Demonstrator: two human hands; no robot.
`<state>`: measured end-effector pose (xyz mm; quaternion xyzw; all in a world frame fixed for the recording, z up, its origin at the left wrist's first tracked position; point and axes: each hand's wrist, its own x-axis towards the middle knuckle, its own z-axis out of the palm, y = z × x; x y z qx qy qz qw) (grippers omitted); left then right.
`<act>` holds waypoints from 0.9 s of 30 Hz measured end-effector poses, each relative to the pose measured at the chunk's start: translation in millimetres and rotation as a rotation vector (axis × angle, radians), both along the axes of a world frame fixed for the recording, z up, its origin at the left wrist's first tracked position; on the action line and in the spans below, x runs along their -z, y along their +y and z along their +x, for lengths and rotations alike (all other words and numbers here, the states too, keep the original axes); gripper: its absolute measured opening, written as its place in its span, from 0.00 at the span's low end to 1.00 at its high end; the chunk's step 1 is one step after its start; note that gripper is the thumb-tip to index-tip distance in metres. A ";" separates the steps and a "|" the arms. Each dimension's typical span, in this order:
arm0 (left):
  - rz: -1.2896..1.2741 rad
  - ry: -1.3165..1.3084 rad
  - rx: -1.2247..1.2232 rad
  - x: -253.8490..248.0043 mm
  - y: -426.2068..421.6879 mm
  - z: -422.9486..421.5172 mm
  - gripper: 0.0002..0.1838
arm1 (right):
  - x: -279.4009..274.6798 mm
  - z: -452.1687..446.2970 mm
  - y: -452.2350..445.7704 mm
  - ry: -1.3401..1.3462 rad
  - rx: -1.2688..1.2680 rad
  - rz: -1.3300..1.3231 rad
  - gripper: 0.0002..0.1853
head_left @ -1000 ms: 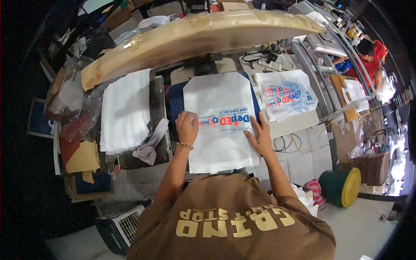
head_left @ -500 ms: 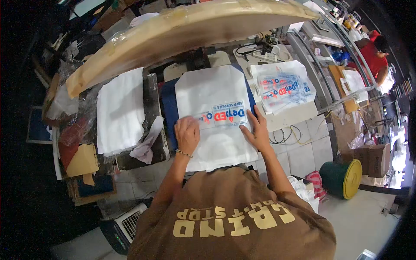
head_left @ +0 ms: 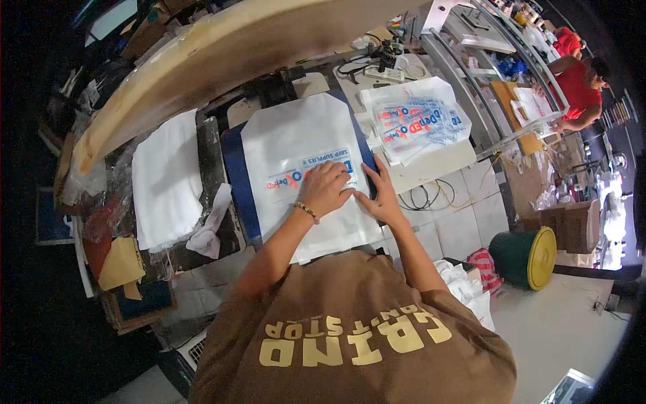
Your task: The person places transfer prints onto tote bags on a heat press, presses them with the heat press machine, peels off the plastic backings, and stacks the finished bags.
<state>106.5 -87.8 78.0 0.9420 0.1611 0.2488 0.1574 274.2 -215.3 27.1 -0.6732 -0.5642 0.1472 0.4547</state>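
Observation:
A flat white bag-like sheet [head_left: 289, 135] with blue and red lettering lies on a blue board [head_left: 243, 195] in front of me. My left hand [head_left: 327, 188] rests palm down across the print, fingers stretched out and covering part of the letters. A beaded bracelet circles that wrist. At the sheet's right edge, my right hand [head_left: 382, 196] lies with its thumb apart from the fingers, the thumb close to my left hand's fingertips. Neither hand grips anything that I can see.
Left of the board lies a pile of plain white sheets [head_left: 167, 178] beside a crumpled cloth [head_left: 212, 225]. More printed sheets [head_left: 414, 121] are stacked at the right. A large curved tan panel [head_left: 222, 60] spans the back. A green bin [head_left: 515, 259] stands right; a person in red [head_left: 579, 91] works beyond.
My left hand has slid right from the sheet's left side onto the print. My right hand stays at the right edge. The whole view has shifted slightly.

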 end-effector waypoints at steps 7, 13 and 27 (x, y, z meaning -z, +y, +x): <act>0.035 0.119 0.047 -0.2 10.6 4.2 0.11 | -6.0 1.6 -2.1 0.065 -0.031 0.022 0.40; 0.216 0.177 0.055 10.6 6.0 5.1 0.06 | -1.3 2.8 0.0 0.024 -0.035 0.032 0.37; -0.340 0.025 -0.020 31.2 41.2 8.7 0.04 | -0.5 -0.2 0.9 -0.013 0.005 0.022 0.34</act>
